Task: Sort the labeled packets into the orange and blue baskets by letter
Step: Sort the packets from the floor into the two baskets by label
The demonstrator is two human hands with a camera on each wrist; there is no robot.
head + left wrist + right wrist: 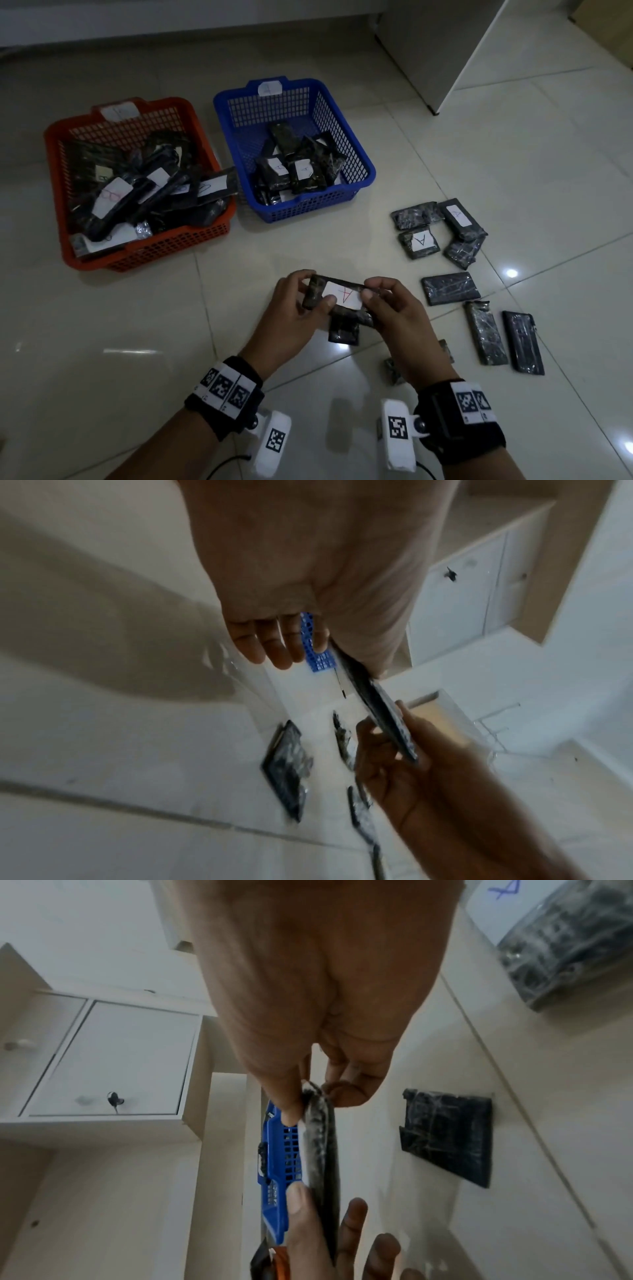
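Both hands hold one dark packet [337, 298] above the floor, its white label with a red letter A facing up. My left hand [301, 305] pinches its left end, thumb on the label. My right hand [383, 305] pinches its right end. The wrist views show the same packet [377, 710] [320, 1145] edge-on between fingers. The orange basket [144, 255] at the left holds several packets, one marked B. Right of it the blue basket [308, 205] holds several packets marked A.
Several dark packets lie loose on the tiled floor at the right, two showing an A label [421, 241]. Another packet [343, 332] lies under my hands. A white cabinet [455, 51] stands at the back right.
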